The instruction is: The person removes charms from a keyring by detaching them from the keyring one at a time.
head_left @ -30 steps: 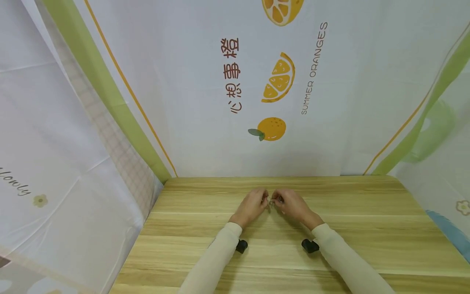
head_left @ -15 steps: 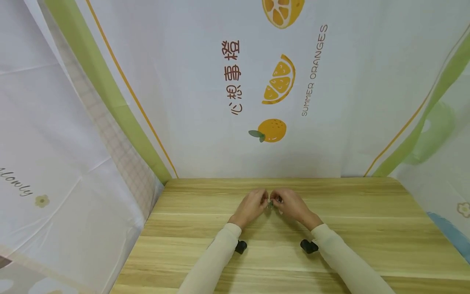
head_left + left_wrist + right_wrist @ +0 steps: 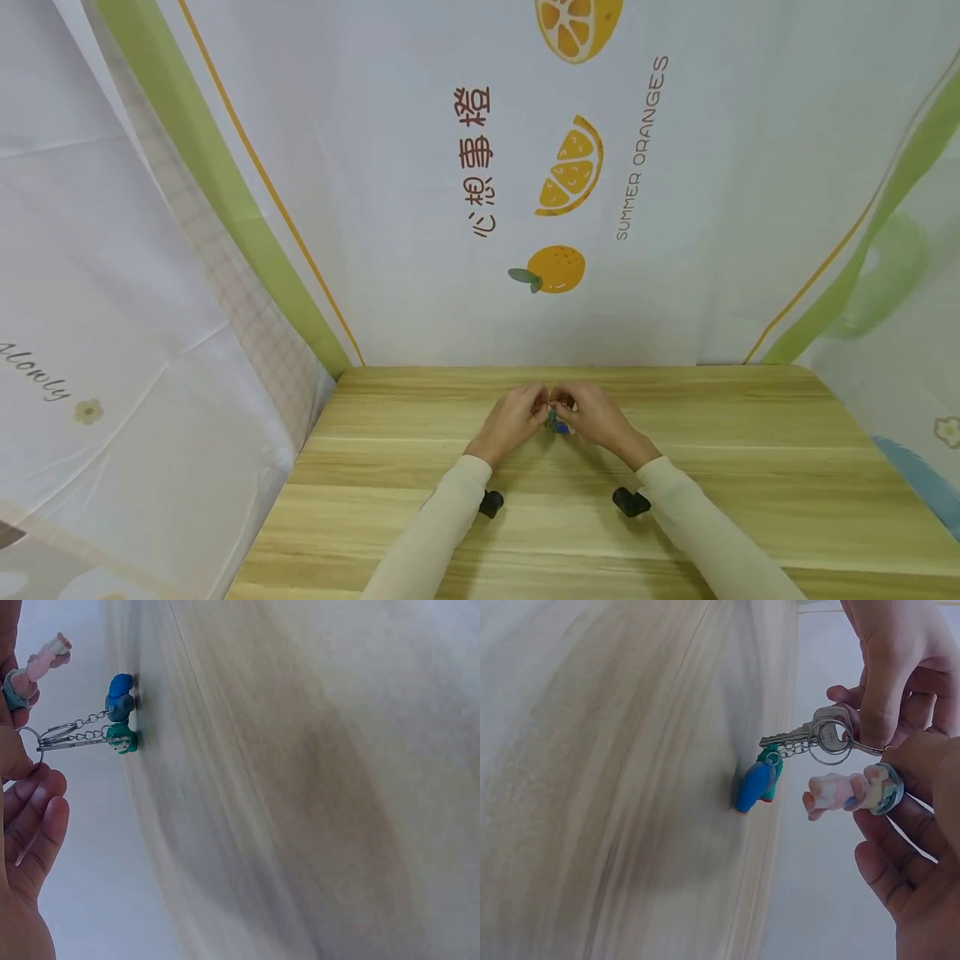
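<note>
My left hand [image 3: 512, 423] and right hand [image 3: 597, 418] meet fingertip to fingertip over the table, in the head view. Between them is a metal key ring [image 3: 831, 742], which the left thumb and finger pinch. From it hang a key [image 3: 795, 737], short chains, a blue charm [image 3: 120, 696] and a green charm [image 3: 121, 738]. The two charms hang at or close to the tabletop. The right hand's fingers hold a pink figurine [image 3: 847, 790] with a rounded base and pinch at the ring's wire. Exactly how figurine and ring join is hidden by the fingers.
The wooden table [image 3: 555, 533] stretches around both arms. A white printed cloth [image 3: 390, 208] hangs behind its far edge, with more cloth at both sides. Black wrist devices [image 3: 632, 502] show under the sleeves.
Both hands stay nearly in place with small finger movements. The blue and green charms have come into sight below the fingertips. The head view has tilted slightly upward.
</note>
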Motion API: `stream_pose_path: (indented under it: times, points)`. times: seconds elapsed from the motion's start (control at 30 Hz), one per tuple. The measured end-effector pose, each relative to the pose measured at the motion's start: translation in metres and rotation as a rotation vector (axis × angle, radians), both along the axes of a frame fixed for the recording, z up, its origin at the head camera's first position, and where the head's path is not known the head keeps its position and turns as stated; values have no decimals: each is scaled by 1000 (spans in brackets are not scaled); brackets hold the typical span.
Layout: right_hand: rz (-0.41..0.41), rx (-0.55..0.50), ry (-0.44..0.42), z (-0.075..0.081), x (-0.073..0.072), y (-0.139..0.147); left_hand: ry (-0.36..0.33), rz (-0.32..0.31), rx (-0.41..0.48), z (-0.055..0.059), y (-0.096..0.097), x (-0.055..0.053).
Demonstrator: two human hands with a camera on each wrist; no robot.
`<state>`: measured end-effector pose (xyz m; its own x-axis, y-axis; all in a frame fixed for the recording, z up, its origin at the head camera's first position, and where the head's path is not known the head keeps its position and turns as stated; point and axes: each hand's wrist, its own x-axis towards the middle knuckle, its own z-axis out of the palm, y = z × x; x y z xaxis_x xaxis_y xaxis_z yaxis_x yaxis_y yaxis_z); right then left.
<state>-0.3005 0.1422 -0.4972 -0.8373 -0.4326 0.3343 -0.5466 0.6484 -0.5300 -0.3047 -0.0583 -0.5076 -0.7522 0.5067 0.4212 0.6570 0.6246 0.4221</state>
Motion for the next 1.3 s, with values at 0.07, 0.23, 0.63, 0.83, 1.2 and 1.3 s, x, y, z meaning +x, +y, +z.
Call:
stream_pose_path:
  times: [0.07,0.23,0.63,0.83,1.2,1.3]
  points:
    - [2,-3,5,1,0,-1,-1,-6,10,2,-1,0]
    - [7,-7,20,4,1,-2,1,-8,11,3,-2,-1]
    - [19,6,24,4,0,-2,30,-11,0,3,-6,-2]
    - [21,3,14,5,0,-3,45,-68,4,4,-10,-1]
    - [-8,18,15,6,1,-1,121,-67,-38,1,-12,-2]
    - [-14,26,16,6,2,-1,134,-46,-43,-1,-12,-3]
